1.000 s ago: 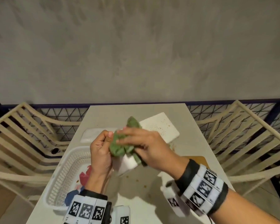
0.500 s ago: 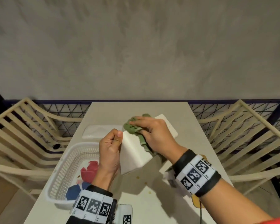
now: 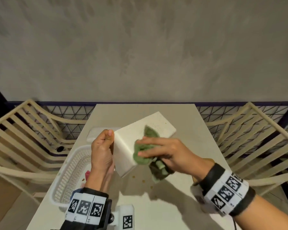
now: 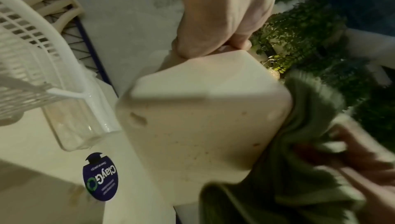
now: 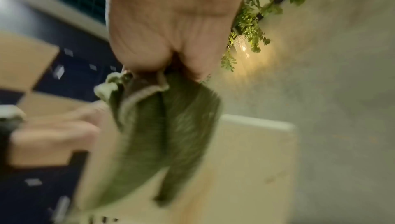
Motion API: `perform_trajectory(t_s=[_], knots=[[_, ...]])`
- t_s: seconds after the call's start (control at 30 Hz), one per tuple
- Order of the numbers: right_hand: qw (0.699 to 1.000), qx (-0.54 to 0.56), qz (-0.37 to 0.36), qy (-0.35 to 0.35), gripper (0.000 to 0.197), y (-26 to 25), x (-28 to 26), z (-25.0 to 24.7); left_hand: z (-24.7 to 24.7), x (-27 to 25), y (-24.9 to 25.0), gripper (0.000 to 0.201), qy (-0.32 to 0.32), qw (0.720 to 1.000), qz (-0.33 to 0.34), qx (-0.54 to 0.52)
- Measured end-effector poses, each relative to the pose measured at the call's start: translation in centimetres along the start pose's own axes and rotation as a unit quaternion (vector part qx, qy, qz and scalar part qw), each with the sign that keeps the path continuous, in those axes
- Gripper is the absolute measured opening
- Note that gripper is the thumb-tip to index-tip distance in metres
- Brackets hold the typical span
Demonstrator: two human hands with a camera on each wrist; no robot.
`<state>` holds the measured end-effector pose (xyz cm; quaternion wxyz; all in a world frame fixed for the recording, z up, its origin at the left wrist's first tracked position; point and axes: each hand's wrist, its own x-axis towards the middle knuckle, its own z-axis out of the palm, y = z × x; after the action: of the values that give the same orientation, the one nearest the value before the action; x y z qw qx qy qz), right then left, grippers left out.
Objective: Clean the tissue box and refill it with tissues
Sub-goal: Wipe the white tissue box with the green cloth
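Note:
A white rectangular tissue box is held tilted above the table. My left hand grips its left edge, thumb on top; in the left wrist view the box shows small brown specks on its face. My right hand holds a bunched green cloth and presses it against the box's right side. The cloth hangs down from that hand in the right wrist view, blurred. A clear pack of tissues lies on the table behind my left hand.
A white slatted basket with red and blue items stands at the table's left. A white lid or tray lies behind the box. Cream slatted chairs flank the table. Small brown crumbs dot the tabletop.
My right hand has drawn the green cloth from the box's far end down its right side toward me. The left hand keeps its hold and the box stays tilted.

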<state>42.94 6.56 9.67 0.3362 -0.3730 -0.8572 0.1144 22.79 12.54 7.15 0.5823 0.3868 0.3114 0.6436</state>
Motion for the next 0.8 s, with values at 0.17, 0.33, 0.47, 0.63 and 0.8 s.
perform_trajectory(t_s=[0.17,0.33,0.47,0.63,0.8], knots=[[0.998,-0.04,0.044,0.031,0.035,-1.5,2.8,1.3,0.7,-0.7,-0.4,0.041,0.009,1.0,-0.022,-0.011],[0.996,0.002,0.071,0.054,0.048,1.7,-0.3,-0.3,-0.2,-0.5,0.3,0.026,0.014,1.0,-0.005,-0.01],[0.993,-0.004,0.096,0.07,0.047,-0.8,0.6,2.6,-0.5,-0.6,-0.2,0.042,0.009,1.0,0.011,0.017],[0.981,0.01,0.168,0.095,0.043,1.8,0.5,0.7,-0.3,-1.6,-0.1,0.048,-0.024,0.999,0.026,0.036],[0.99,0.008,0.119,0.074,0.048,-1.9,2.0,2.9,0.2,-1.5,-0.3,0.042,-0.032,0.998,0.046,0.037]])
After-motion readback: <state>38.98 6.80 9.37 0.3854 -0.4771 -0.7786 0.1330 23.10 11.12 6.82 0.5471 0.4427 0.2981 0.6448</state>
